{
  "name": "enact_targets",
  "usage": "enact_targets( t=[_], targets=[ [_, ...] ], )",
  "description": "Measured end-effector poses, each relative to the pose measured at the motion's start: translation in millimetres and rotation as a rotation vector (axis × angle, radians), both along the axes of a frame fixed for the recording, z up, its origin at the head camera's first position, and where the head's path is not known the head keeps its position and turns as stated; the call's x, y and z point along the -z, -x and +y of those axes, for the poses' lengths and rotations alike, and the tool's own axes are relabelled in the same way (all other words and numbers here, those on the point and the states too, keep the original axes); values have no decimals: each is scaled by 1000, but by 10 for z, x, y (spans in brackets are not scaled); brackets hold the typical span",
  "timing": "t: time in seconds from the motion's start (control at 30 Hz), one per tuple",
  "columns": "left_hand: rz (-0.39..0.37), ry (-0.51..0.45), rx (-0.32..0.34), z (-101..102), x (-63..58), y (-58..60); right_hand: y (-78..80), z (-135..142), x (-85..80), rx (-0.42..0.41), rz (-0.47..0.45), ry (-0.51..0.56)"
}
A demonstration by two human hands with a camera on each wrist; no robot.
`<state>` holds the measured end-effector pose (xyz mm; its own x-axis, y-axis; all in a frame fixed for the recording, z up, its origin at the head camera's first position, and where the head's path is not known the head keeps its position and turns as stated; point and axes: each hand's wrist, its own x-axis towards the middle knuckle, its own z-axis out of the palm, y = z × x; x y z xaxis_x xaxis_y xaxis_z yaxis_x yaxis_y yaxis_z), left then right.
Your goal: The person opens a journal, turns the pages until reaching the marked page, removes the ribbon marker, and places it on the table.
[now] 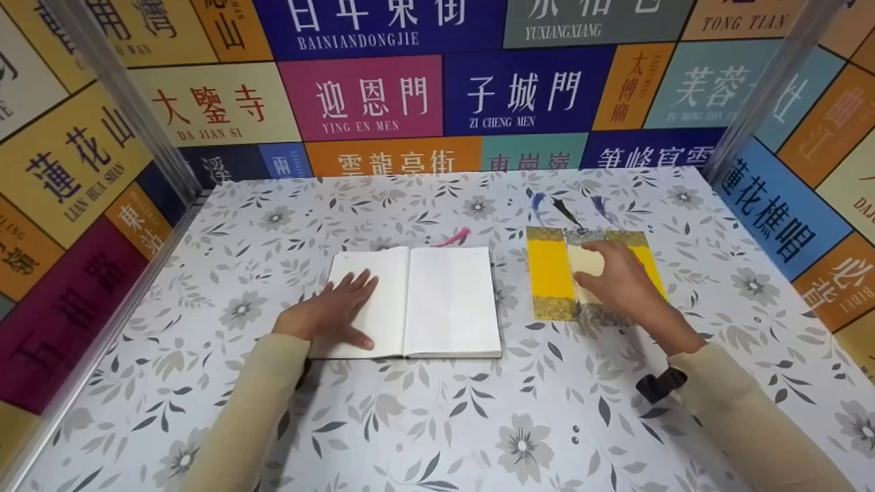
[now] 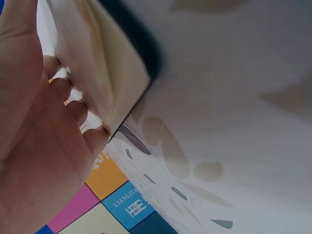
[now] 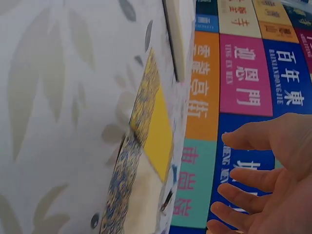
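An open notebook [image 1: 451, 301] with blank white pages lies flat, a pink tassel [image 1: 456, 236] poking out past its top edge. My left hand [image 1: 335, 311] rests on the left page with fingers spread. To the right, three tasselled bookmarks lie side by side: a yellow one [image 1: 548, 270], a cream one [image 1: 584, 261] in the middle, and another yellow one [image 1: 646, 258] partly hidden by my right hand [image 1: 618, 280]. That hand is over the cream bookmark, thumb and fingers apart. In the right wrist view, its fingers [image 3: 248, 178] are loosely extended with nothing between them.
A white tablecloth [image 1: 437, 424] with grey flowers and leaves covers the table. Colourful panels [image 1: 372, 96] with printed characters stand behind and at both sides. Blue and dark tassels [image 1: 567, 213] extend from the bookmarks' far ends. A dark strap piece [image 1: 662, 385] hangs by the right wrist.
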<state>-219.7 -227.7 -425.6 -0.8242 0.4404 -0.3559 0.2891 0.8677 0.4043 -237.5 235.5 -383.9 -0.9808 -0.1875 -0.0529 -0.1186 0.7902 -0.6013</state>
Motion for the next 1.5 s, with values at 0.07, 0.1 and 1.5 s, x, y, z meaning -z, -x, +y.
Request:
enact_targets(
  t=[0.07, 0.1, 1.5],
  targets=[
    [2, 2, -2, 3, -1, -9, -50, -134, -31, -32, 13, 1],
    [4, 3, -1, 3, 1, -11, -72, -200, -40, -53, 23, 3],
    [-6, -4, -10, -8, -16, 3, -178, -1192, 156, -639, -79, -152]
  ],
)
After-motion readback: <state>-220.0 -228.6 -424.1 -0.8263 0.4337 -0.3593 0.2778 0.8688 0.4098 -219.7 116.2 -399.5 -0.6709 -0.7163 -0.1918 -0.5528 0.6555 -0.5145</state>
